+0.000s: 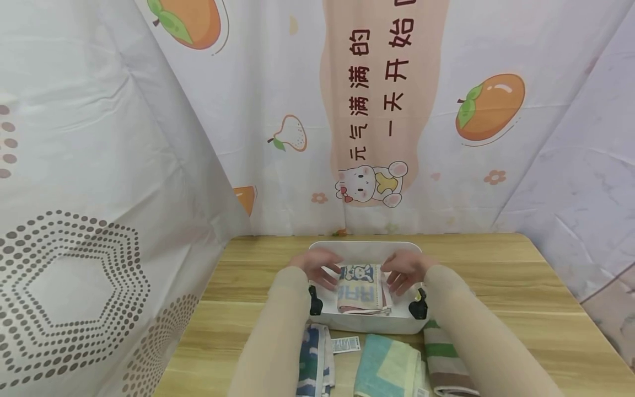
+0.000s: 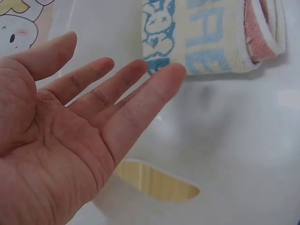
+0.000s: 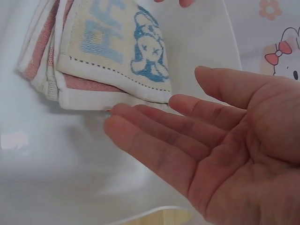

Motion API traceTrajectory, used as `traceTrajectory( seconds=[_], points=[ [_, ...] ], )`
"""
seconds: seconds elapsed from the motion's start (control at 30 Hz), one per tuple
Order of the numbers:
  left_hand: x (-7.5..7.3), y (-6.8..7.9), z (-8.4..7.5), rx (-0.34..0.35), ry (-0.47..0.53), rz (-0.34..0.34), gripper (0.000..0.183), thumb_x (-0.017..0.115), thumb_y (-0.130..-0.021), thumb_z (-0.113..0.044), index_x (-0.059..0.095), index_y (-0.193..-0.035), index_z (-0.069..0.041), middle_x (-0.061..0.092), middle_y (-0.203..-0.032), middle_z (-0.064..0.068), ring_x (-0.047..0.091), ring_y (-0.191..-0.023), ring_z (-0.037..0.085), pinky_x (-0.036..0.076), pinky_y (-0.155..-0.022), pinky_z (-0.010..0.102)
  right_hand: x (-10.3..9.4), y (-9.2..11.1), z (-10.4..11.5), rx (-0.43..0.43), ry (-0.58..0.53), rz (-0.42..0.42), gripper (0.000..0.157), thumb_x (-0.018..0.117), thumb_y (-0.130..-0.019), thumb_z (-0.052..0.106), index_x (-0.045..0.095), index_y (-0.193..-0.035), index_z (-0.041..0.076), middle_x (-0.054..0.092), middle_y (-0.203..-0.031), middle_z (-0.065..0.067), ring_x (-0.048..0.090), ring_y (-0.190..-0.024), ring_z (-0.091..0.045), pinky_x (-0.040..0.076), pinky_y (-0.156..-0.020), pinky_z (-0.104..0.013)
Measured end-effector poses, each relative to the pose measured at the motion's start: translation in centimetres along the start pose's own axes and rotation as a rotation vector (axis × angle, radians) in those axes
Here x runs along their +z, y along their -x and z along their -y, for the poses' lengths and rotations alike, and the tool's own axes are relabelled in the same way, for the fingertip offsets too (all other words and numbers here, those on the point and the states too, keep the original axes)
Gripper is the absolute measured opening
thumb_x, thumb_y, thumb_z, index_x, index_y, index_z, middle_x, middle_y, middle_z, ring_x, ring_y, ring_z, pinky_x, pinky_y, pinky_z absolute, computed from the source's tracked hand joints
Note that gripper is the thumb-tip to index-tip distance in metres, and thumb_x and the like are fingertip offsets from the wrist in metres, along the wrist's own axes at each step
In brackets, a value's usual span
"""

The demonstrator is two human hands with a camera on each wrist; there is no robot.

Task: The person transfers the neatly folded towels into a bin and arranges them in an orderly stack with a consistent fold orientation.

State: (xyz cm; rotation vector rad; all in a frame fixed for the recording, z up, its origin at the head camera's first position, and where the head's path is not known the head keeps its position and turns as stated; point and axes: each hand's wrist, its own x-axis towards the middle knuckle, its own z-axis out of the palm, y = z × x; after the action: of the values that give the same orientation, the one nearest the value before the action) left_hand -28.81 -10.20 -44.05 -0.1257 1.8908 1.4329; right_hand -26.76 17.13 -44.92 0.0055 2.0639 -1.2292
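Note:
A folded cream towel (image 1: 358, 298) with a blue rabbit pattern and pink inner layers lies in a white plastic bin (image 1: 367, 322). My left hand (image 1: 319, 267) is over the bin at the towel's left side, palm turned inward. In the left wrist view its loosely extended fingers (image 2: 126, 117) overlap the towel's patterned edge. On the opposite side is my right hand (image 1: 403, 269), its fingers also relaxed. The right wrist view shows those fingertips right at the towel's white border, with nothing held in the palm.
In front of the bin lie a blue, white and green towel (image 1: 308, 361), a teal and yellow towel (image 1: 379, 366) and a striped green and brown towel (image 1: 446, 361). A printed label (image 1: 346, 344) sits between them on the wooden table (image 1: 516, 286). A printed curtain (image 1: 288, 82) hangs behind.

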Motion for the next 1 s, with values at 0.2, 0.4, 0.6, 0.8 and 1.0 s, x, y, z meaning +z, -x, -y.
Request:
traceTrajectory(
  seconds=[0.2,0.4,0.6,0.8,1.0],
  points=[
    [-1.2,0.2,0.1,0.021,0.006,0.032,0.057,0.059,-0.104,-0.024,0.039,-0.151,0.001,0.055,-0.138,0.033,0.062,-0.118,0.051,0.062,-0.082,0.048,-0.5,0.7,0.5,-0.029,-0.009,0.013,0.048,0.053,-0.106,0.017,0.045,-0.143,-0.012,0.066,-0.116,-0.033,0.071,-0.099,-0.041,0.063,-0.080,-0.046],
    [-2.3,0.6,0.0,0.035,-0.001,0.055,0.062,0.065,-0.101,-0.028,0.040,-0.151,0.000,0.057,-0.138,0.031,0.070,-0.105,0.041,0.062,-0.082,0.046,-0.9,1.5,0.7,-0.056,-0.029,0.042,0.051,0.052,-0.106,0.017,0.041,-0.145,-0.013,0.065,-0.117,-0.034,0.072,-0.096,-0.040,0.063,-0.079,-0.046],
    [-3.2,1.7,-0.1,0.071,-0.028,0.061,0.058,0.064,-0.102,-0.029,0.044,-0.149,-0.001,0.056,-0.140,0.030,0.072,-0.101,0.036,0.062,-0.083,0.044,-1.6,2.5,0.6,-0.082,-0.065,0.054,0.053,0.051,-0.106,0.017,0.036,-0.147,-0.013,0.065,-0.115,-0.035,0.074,-0.088,-0.034,0.063,-0.077,-0.045],
    [-4.4,2.6,0.2,0.149,-0.035,0.026,0.050,0.061,-0.104,-0.021,0.048,-0.147,0.001,0.061,-0.133,0.027,0.073,-0.098,0.034,0.062,-0.082,0.043,-2.5,3.8,0.3,-0.108,-0.066,0.054,0.054,0.051,-0.107,0.019,0.035,-0.148,-0.012,0.067,-0.112,-0.031,0.074,-0.089,-0.033,0.063,-0.078,-0.045],
    [-5.4,3.5,0.8,0.192,-0.014,-0.047,0.039,0.064,-0.102,-0.015,0.057,-0.139,-0.003,0.066,-0.123,0.023,0.074,-0.096,0.034,0.062,-0.082,0.043,-3.4,4.7,-0.5,-0.123,-0.082,0.054,0.052,0.053,-0.107,0.020,0.038,-0.147,-0.011,0.068,-0.109,-0.029,0.074,-0.087,-0.033,0.063,-0.078,-0.046]
  ],
)
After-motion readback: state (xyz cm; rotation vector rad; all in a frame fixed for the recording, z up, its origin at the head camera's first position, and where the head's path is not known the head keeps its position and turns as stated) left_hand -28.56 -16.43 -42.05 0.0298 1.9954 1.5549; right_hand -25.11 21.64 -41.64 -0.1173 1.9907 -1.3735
